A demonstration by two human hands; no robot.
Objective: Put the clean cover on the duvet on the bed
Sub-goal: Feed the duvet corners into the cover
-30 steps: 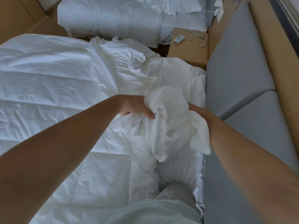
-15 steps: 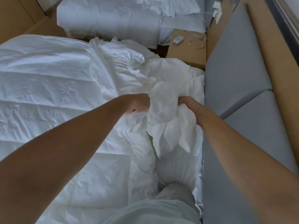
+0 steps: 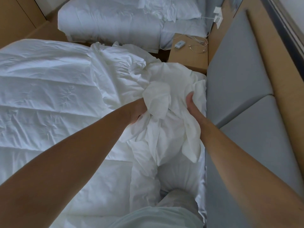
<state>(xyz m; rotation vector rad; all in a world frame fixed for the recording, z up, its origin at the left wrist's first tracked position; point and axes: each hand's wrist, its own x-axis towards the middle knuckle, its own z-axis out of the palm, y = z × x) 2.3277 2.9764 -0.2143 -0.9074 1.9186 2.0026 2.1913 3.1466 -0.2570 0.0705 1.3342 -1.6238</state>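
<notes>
The bunched cover (image 3: 158,102), on the duvet (image 3: 49,89) at the right edge of the bed (image 3: 203,191), is gripped by the curled left hand (image 3: 136,112) and right hand (image 3: 191,105); sorting is judged underway, its opening to be found next

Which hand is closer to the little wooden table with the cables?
Right. The right hand grips the white cover just below the wooden table in the picture. The left hand grips the cover farther left, away from it.

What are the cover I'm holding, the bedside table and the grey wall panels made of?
Cover: thin matte white cloth, probably cotton; crumples in fine creases. Bedside table: matte tan wood or laminate, plain-faced. Grey panels: padded matte upholstery, rounded edges.
</notes>
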